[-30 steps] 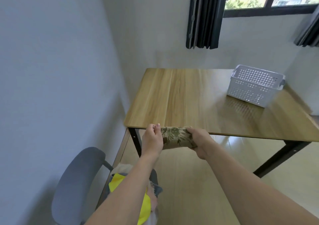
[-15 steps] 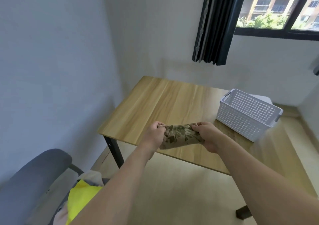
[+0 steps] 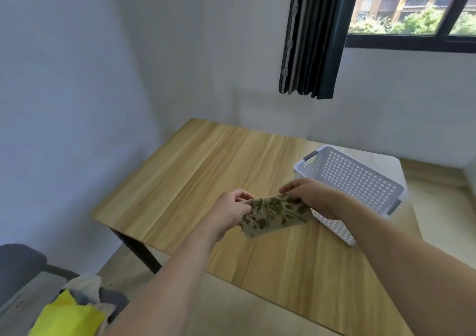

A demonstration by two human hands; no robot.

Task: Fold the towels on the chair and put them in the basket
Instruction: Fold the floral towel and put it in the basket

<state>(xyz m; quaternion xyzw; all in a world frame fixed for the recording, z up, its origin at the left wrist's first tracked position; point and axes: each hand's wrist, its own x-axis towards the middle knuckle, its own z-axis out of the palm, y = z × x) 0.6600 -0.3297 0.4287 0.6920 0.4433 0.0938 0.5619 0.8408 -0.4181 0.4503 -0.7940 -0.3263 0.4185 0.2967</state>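
We hold the leaf-patterned towel (image 3: 273, 214) stretched between both hands above the wooden surface (image 3: 195, 181), its long axis running from about 8 o'clock at our left hand (image 3: 231, 210) to about 2 o'clock at our right hand (image 3: 309, 196). Each grip is narrow and holds cloth: the left fingers curl round the bunched left end, the right thumb and fingers pinch the upper right corner. The towel looks already folded into a short band, hanging slightly below the hands and not touching the surface, as far as we can tell

The white basket (image 3: 360, 178) stands on the surface at 2 o'clock from the towel, just beyond our right hand, which overlaps its near wall in this view. So the towel's long axis points almost straight at the basket, and the right hand is the nearer one; we judge that the coming move is a short carry up and to the right, over the near rim, with the right grip leading and the left following

At 7 o'clock, low in the view, the chair (image 3: 18, 261) carries more towels, a yellow towel (image 3: 69, 317) on top, not yet folded
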